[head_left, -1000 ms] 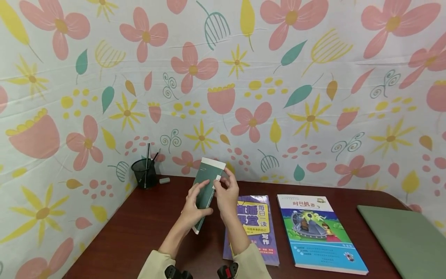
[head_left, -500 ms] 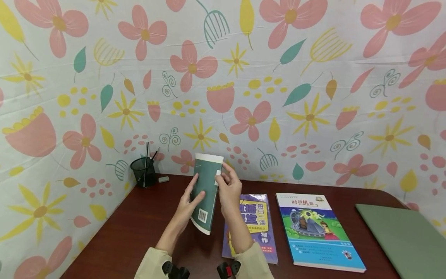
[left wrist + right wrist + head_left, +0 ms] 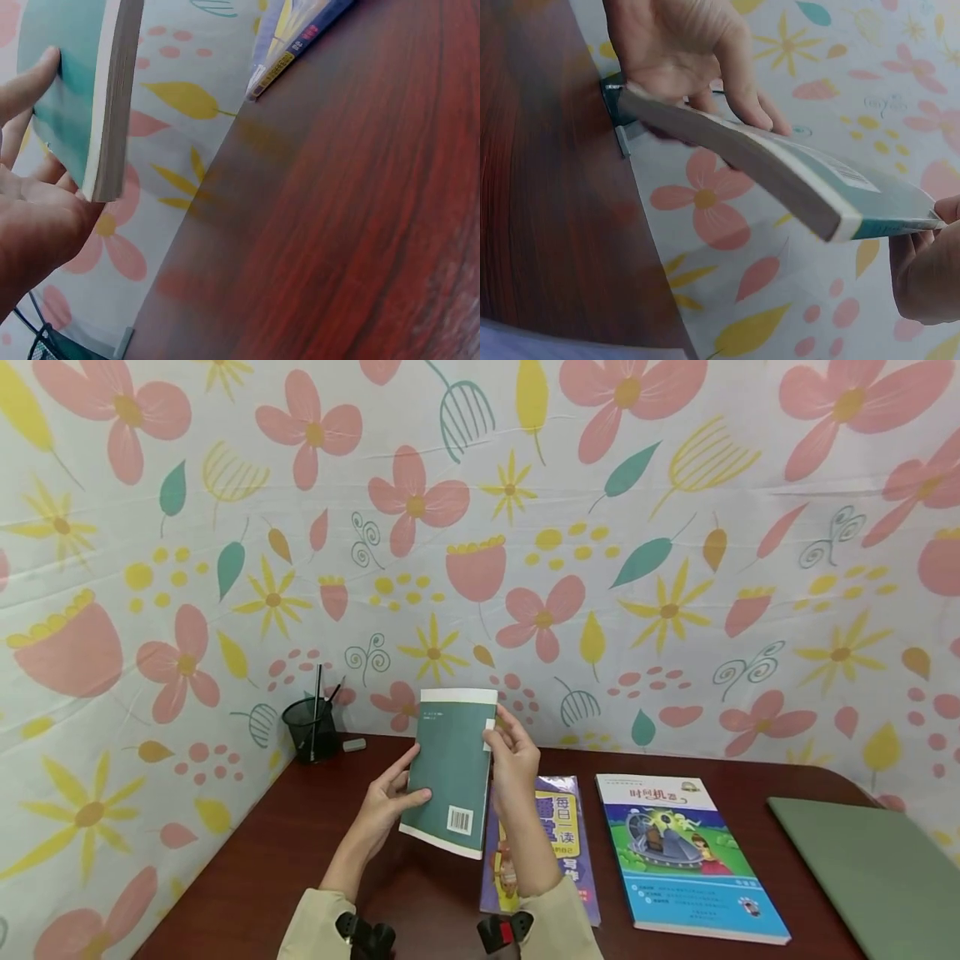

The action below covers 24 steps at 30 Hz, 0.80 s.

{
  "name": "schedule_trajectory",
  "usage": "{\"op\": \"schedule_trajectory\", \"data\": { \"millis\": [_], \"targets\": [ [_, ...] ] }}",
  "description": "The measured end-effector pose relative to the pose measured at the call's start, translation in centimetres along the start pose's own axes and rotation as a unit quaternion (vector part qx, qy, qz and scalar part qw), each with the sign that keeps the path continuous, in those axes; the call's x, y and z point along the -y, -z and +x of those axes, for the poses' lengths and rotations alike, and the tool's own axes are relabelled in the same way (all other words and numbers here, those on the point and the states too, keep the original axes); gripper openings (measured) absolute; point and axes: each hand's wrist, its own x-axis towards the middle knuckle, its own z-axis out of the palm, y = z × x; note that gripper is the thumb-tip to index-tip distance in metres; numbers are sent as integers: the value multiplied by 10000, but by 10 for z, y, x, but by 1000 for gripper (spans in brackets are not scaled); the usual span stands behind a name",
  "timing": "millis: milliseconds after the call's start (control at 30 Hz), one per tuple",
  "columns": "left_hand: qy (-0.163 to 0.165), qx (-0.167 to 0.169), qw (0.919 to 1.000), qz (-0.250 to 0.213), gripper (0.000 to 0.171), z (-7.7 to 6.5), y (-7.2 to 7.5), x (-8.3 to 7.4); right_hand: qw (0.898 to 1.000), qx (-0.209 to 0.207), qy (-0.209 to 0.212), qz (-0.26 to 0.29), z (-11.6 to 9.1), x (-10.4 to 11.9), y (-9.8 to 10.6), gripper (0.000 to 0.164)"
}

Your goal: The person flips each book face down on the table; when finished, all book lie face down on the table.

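Note:
Both hands hold a dark green book (image 3: 450,777) up over the table, its back cover with a barcode turned to the head camera and pale bands at top and bottom. The left hand (image 3: 378,810) grips its left edge, thumb on the cover and fingers behind, as the left wrist view also shows on the book (image 3: 64,82). The right hand (image 3: 513,768) pinches the spine side near the top, by a white label. In the right wrist view the book's page block (image 3: 780,180) faces the camera, with the right hand (image 3: 930,270) at the far end.
Right of the hands, partly behind the right forearm, lies a purple book (image 3: 573,860). Beyond it are a blue and white picture book (image 3: 697,868) and a green flat panel (image 3: 870,868). A black mesh pen cup (image 3: 311,735) and an eraser (image 3: 354,745) stand by the patterned wall.
The green book has turned from a narrow, slanted view to its back cover facing the head camera, barcode now showing. The hands have moved apart, the left leftward and the right rightward.

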Motion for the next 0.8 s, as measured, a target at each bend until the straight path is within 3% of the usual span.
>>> {"op": "schedule_trajectory", "data": {
  "millis": [233,433,667,800],
  "targets": [
    [85,-286,9994,-176,73,4,-2,2,9999,76,-79,98,10,-8,10,46],
    [183,-829,9962,-170,71,2,-3,0,9991,311,-212,196,14,-19,13,48],
    [225,-1198,9923,-226,70,3,-7,-2,9954,649,11,-710,15,-23,16,53],
    [235,-1286,9912,-190,69,4,-8,-4,9922,535,187,-1113,14,-26,14,57]
  ]
}}
